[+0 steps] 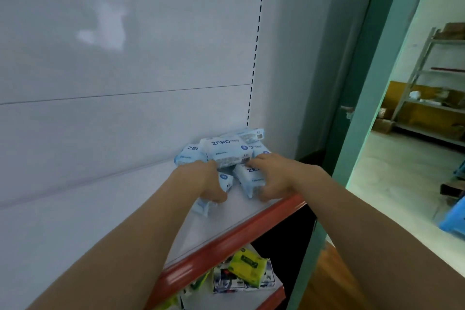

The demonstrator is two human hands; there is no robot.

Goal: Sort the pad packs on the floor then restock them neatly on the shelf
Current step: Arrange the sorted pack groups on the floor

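Blue-white top pad pack (227,150) lies crosswise between left hand (210,180) and right hand (273,176).

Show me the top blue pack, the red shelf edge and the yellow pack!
top blue pack (227,148): head view, on its printed front.
red shelf edge (234,236): head view, mid strip.
yellow pack (247,265): head view, lower shelf, on its face.

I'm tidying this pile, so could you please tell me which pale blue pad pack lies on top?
The pale blue ZERO-labelled pad pack between both hands lies uppermost, resting across the other packs, barcode edge facing forward.
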